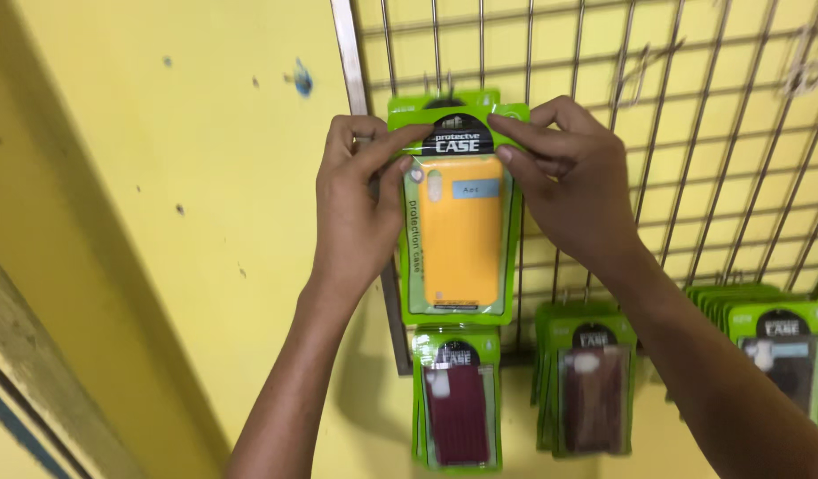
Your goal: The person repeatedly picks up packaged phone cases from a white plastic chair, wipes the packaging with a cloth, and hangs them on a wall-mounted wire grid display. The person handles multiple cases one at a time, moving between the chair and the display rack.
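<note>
Both hands were up at a wire display grid (693, 115) fixed against a yellow wall (161, 222). The left hand (356, 200) and right hand (564, 182) pinched the top corners of a green blister pack (458, 204) holding an orange phone case — thumbs on the front of the card, fingers curled behind its edges, the grip closed on it from both sides. The pack hung upright at the grid's left edge, its top level with a hook that I could not make out clearly.

Below it a second green pack with a dark red case (458, 399) hung from the grid. To the right hung another with a brownish case (591, 386) — a stack behind it. Further right, a row of green packs (777, 350), partly behind the right forearm.
</note>
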